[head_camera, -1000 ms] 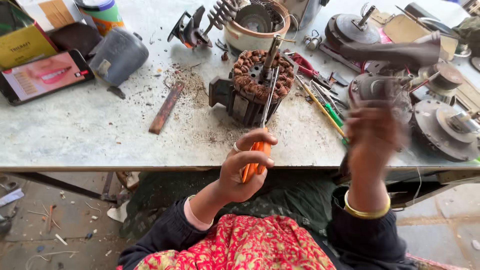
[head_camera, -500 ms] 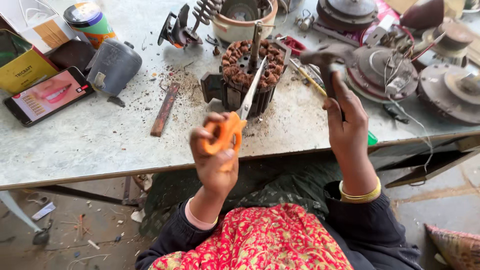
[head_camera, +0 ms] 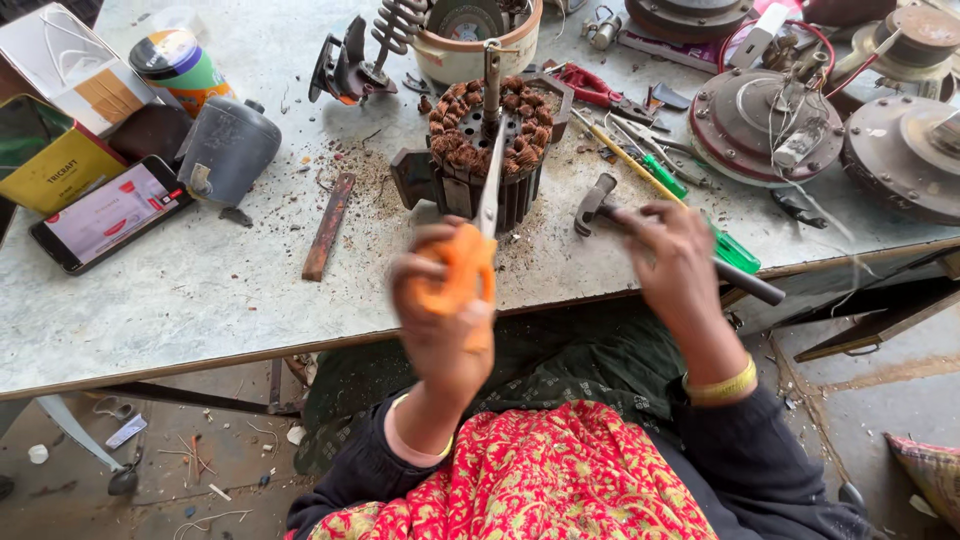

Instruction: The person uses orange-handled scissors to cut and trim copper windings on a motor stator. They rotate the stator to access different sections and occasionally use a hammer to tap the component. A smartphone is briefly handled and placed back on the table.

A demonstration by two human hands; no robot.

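While clamped in the left hand, orange-handled scissors pointed blades up toward the copper-wound stator, with right hand wrapped round a hammer lying crosswise.

We see our left hand motion-blurred, its fingers hiding part of the orange scissor handles; our right hand covers the hammer's mid-handle.

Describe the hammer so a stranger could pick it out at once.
On the grey workbench, look right of the copper-wound motor stator. The hammer lies under the right hand, its dark handle overhanging the bench edge; the green screwdriver beside it is slimmer.
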